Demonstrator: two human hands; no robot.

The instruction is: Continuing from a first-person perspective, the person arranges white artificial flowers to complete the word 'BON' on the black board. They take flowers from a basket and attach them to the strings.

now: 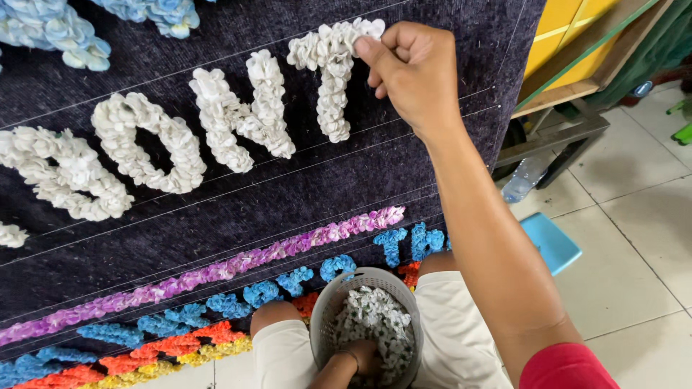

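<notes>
Pinning: right hand [414,75] presses a white paper flower at the top end of the last white letter [333,75], near the upper right corner of the dark board [303,194].
Step in hand: by appearance, filling out that letter's top bar, flower by flower.
Next move calls for: likely a fresh flower from the basket, set touching the ones already fixed, with no gap.
Right hand pose: arm raised and stretched up from the lower right, wrist bent, knuckles facing the camera.
Right fingers: thumb and forefinger pinched together at the letter's edge, the others curled; the flower between them is hidden.
Left hand [360,356]: reached down into the grey mesh basket [328,306] held on the lap.
Left fingers: buried among loose white flowers [375,317]; whether they grip any cannot be told.
Board, lower part: slanting rows of purple flowers [216,272], blue, orange and yellow.
Surroundings: pale tiled floor [634,238], blue stool [551,243], plastic bottle [525,179].
</notes>
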